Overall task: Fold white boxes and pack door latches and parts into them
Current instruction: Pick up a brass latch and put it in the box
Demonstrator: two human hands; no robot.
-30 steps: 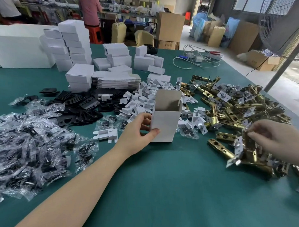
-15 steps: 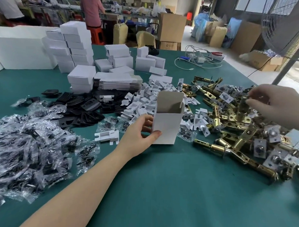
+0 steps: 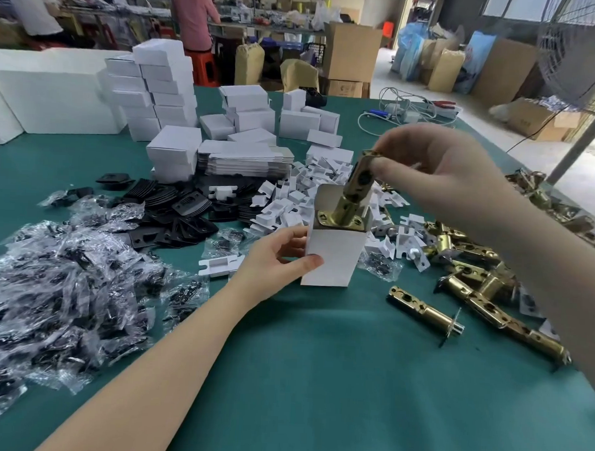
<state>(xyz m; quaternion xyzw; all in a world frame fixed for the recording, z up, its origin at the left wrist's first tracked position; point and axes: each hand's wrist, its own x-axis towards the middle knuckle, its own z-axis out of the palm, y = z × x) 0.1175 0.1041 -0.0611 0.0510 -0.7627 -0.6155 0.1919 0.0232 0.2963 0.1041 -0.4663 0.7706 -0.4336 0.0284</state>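
Brass door latch [image 3: 354, 190], judged rigid, heavy and slick, is pinched at its tail by the right hand [image 3: 438, 170], faceplate entering the upright open white box [image 3: 332, 250], flimsy card which the left hand [image 3: 274, 258] grips at its side.

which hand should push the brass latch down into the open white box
Right. The right hand already pinches the top of the brass door latch, whose faceplate end sits at the mouth of the upright white cardboard box. The left hand grips the box's side, steadying it on the green table.
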